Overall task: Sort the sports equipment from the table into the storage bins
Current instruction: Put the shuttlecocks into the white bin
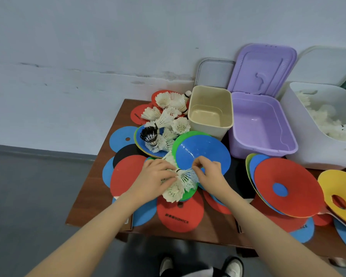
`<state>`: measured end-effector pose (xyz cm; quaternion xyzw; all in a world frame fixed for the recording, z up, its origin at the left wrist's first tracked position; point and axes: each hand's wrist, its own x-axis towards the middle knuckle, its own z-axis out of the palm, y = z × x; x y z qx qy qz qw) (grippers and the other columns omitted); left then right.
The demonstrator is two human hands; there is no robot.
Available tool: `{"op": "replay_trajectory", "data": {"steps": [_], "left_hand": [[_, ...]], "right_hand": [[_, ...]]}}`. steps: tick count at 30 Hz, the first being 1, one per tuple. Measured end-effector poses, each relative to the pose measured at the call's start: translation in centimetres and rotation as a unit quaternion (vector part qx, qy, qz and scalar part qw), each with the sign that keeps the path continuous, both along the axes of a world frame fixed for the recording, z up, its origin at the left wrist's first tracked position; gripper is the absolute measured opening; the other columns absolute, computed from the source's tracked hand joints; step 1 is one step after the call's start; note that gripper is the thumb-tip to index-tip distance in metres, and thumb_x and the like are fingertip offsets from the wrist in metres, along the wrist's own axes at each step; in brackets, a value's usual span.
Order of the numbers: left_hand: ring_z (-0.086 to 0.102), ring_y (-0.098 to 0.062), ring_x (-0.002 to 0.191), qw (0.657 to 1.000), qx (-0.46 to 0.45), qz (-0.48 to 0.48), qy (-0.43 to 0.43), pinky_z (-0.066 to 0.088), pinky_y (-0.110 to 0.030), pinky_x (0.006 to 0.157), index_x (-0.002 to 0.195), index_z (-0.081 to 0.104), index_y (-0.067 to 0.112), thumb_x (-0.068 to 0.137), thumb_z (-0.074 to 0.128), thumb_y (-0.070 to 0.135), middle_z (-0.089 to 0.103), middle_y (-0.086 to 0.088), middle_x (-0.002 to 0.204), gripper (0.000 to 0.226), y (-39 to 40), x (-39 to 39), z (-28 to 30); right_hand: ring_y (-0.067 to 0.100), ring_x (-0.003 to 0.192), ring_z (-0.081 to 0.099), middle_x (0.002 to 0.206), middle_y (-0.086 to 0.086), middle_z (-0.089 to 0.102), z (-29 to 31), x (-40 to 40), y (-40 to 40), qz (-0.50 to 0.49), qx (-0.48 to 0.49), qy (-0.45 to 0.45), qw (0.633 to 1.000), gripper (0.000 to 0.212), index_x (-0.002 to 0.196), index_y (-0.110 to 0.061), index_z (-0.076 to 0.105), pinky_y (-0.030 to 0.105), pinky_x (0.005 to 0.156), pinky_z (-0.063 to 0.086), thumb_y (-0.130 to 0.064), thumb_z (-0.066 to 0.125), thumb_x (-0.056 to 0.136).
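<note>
Risk: the surface (100, 166) is crowded with overlapping discs, and the white bin (316, 156) already holding shuttlecocks sits far right, so a carry could spill the loose shuttlecock cluster (178, 182) lying on the discs near the front edge. Left hand (156, 174) fingers curl over the cluster; right hand (208, 172) fingers pinch one shuttlecock's skirt, which may crush. Red disc (180, 214) reads "SONICE"; preceding characters illegible.

Rear wall (108, 37): pale blue-white paint, scuffed and stained along a horizontal band. Grey baseboard (38, 151) at its foot. Floor (28, 196): dull grey. Brown wooden tabletop (84, 192) set against the wall. Lighting even, diffuse.
</note>
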<state>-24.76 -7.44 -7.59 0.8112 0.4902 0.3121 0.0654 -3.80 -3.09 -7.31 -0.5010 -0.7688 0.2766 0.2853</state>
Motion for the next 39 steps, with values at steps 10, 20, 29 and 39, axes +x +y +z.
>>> {"op": "replay_trajectory", "data": {"steps": [10, 20, 29, 39], "left_hand": [[0.062, -0.012, 0.088, 0.987, 0.064, 0.084, -0.122, 0.046, -0.043, 0.081, 0.087, 0.074, 0.015, 0.086, 0.056, 0.034, 0.069, 0.007, 0.092, 0.026, 3.7, 2.7, 5.3], [0.064, -0.015, 0.081, 0.977, 0.113, 0.016, -0.179, 0.051, -0.044, 0.07, 0.086, 0.073, 0.012, 0.086, 0.057, 0.028, 0.071, 0.003, 0.087, 0.023, 10.1, 18.0, 8.8], [0.06, -0.011, 0.082, 0.961, 0.068, -0.028, -0.268, 0.046, -0.034, 0.076, 0.086, 0.073, 0.011, 0.085, 0.054, 0.029, 0.07, 0.001, 0.086, 0.026, 15.5, 36.1, 11.3], [0.06, -0.008, 0.087, 0.954, -0.012, 0.008, -0.301, 0.044, -0.017, 0.082, 0.093, 0.073, 0.01, 0.088, 0.062, 0.014, 0.069, 0.001, 0.094, 0.013, 21.0, 47.8, 11.3]], "right_hand": [[0.002, 0.074, 0.054, 0.075, -0.011, 0.057, 4.5, 3.2, 1.4, -0.071, 0.056, 0.096, 0.991, 0.014, 0.08, -0.016, 0.053, 0.018, 0.068, 0.042, -0.006, 0.055, 0.09], [-0.007, 0.075, 0.051, 0.079, -0.007, 0.055, 8.3, 17.8, 5.4, -0.207, 0.117, 0.103, 0.966, 0.01, 0.085, -0.016, 0.053, 0.009, 0.065, 0.036, -0.007, 0.054, 0.09], [0.017, 0.081, 0.053, 0.089, 0.002, 0.055, 11.0, 34.9, 9.4, -0.325, 0.144, 0.076, 0.932, 0.005, 0.094, -0.009, 0.054, 0.026, 0.069, 0.038, -0.012, 0.05, 0.094], [0.025, 0.076, 0.049, 0.094, 0.003, 0.051, 10.9, 45.5, 14.4, -0.401, 0.152, -0.031, 0.903, 0.008, 0.086, -0.015, 0.046, 0.043, 0.075, 0.042, -0.012, 0.045, 0.093]]}}
